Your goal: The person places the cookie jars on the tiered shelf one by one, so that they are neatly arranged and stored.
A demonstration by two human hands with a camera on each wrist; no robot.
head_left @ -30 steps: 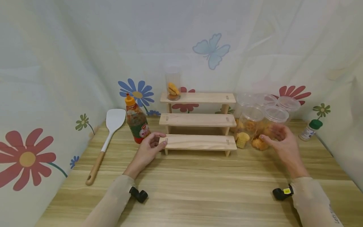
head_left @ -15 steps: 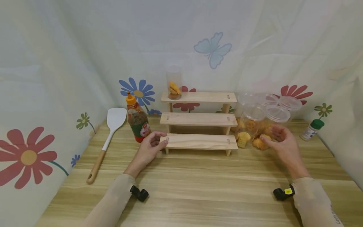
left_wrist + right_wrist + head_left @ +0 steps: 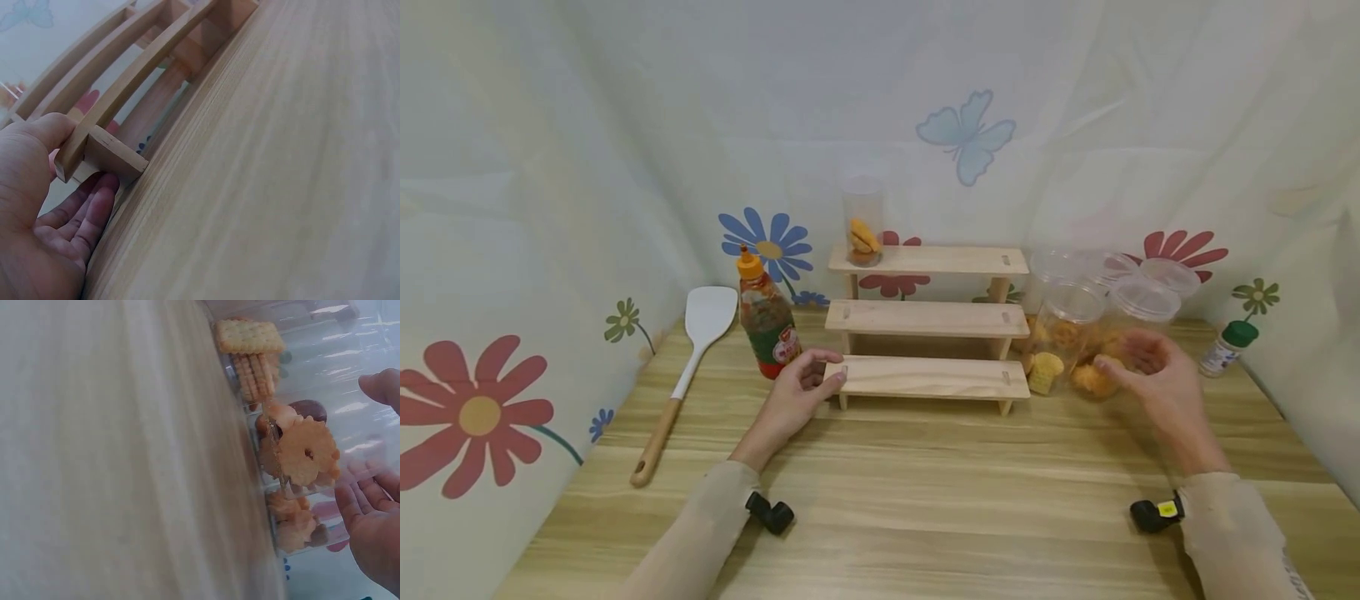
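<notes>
In the head view my left hand (image 3: pixel 790 396) grips the left end of the lowest step of a three-tier wooden display stand (image 3: pixel 928 377). The left wrist view has the thumb over the board's end (image 3: pixel 72 153) and the fingertips beneath it, by the support. My right hand (image 3: pixel 1165 392) holds a clear jar (image 3: pixel 1142 302) of cookies, thumb on the near side and fingers behind. A scalloped cookie (image 3: pixel 306 453) with a small hole shows through its wall in the right wrist view. Beside it stands another clear jar (image 3: pixel 1072 304) with a ridged rectangular biscuit (image 3: pixel 1043 372).
Several more lidded clear jars (image 3: pixel 1171 275) crowd behind. One clear jar (image 3: pixel 865 221) stands on the top tier's left end. A red sauce bottle (image 3: pixel 767 321) and a white spatula (image 3: pixel 710 312) are at left. A green-capped shaker (image 3: pixel 1228 346) stands far right, near the curtain.
The right hand and its jar have shifted slightly to the right, away from the neighbouring jar. The left hand keeps its place on the stand.
</notes>
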